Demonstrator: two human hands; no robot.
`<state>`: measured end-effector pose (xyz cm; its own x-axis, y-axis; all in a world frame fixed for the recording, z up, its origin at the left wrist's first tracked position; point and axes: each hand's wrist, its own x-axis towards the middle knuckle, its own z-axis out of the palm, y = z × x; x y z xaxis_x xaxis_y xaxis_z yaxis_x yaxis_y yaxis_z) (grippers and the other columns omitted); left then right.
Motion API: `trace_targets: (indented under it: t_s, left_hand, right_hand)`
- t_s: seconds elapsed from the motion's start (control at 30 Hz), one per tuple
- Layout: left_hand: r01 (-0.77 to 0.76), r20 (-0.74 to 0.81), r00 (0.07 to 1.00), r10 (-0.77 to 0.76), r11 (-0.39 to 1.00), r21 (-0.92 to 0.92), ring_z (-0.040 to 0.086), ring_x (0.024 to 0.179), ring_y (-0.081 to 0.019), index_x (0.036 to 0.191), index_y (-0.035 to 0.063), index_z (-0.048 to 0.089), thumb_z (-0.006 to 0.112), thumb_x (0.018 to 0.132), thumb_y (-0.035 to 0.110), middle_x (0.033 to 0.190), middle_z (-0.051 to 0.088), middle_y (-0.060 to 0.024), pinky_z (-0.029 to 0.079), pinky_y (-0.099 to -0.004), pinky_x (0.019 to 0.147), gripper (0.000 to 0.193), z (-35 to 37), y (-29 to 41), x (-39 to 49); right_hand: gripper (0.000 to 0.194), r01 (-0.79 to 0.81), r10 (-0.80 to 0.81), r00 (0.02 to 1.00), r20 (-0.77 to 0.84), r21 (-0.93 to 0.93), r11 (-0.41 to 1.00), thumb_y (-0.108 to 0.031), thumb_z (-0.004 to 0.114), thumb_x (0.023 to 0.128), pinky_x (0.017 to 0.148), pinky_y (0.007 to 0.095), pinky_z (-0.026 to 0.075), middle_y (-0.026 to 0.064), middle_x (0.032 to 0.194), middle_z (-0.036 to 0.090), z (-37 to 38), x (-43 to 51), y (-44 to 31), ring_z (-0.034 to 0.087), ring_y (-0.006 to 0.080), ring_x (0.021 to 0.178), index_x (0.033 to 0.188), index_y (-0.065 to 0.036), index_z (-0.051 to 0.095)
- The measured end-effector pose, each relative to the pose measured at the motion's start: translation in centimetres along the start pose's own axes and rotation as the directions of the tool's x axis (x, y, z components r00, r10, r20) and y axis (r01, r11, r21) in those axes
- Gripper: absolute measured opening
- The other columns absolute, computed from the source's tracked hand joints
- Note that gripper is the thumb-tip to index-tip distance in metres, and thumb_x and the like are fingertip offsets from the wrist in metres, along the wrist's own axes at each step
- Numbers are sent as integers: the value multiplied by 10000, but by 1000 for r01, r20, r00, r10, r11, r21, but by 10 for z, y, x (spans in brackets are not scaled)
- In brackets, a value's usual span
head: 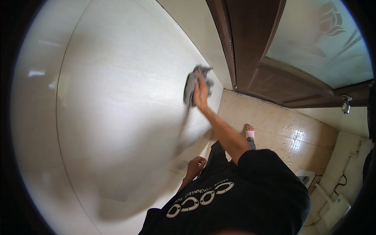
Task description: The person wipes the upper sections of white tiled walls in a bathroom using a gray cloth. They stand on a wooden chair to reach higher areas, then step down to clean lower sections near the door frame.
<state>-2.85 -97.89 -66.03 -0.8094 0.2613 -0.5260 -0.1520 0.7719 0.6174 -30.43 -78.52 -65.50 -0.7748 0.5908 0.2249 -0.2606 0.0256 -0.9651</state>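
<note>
My right hand (201,93) presses a grey cloth (190,88) against a glossy white tiled wall (123,88), close to the wall's corner. The cloth is bunched under the palm and fingers, and its edges are blurred. Low in front of my body, my left hand (196,166) hangs near the same wall with its fingers curled. Nothing shows in that hand, but the inside of its grip is hidden.
Beyond the corner stands a brown door (249,38) with a frosted glass panel (317,44). A metal fitting (346,104) juts out at the right. Tan floor tiles (267,117) lie below, with my foot (249,131) on them. A white box (337,210) and a pipe (323,192) are at the lower right.
</note>
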Motion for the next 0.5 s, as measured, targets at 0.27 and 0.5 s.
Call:
trace_targets:
  t_s: [0.27, 0.5]
  left_hand:
    - [92, 191, 976, -103, 994, 64, 692, 789, -256, 933, 28, 699, 638, 874, 258, 896, 702, -136, 535, -356, 727, 245, 4, -36, -11]
    - [91, 133, 986, -99, 994, 61, 693, 786, -269, 932, 29, 693, 641, 864, 287, 895, 705, -141, 535, -375, 722, 272, -9, -41, 8]
  right_hand:
    - [430, -79, 77, 995, 71, 25, 997, -213, 417, 1002, 1090, 409, 331, 202, 1454, 431, -10, -10, -8, 456, 376, 1301, 1361, 16, 472]
    - [453, -95, 96, 994, -45, 26, 995, -239, 423, 1001, 1060, 417, 362, 290, 1339, 508, -1, 51, 15, 490, 425, 1246, 1288, 104, 498]
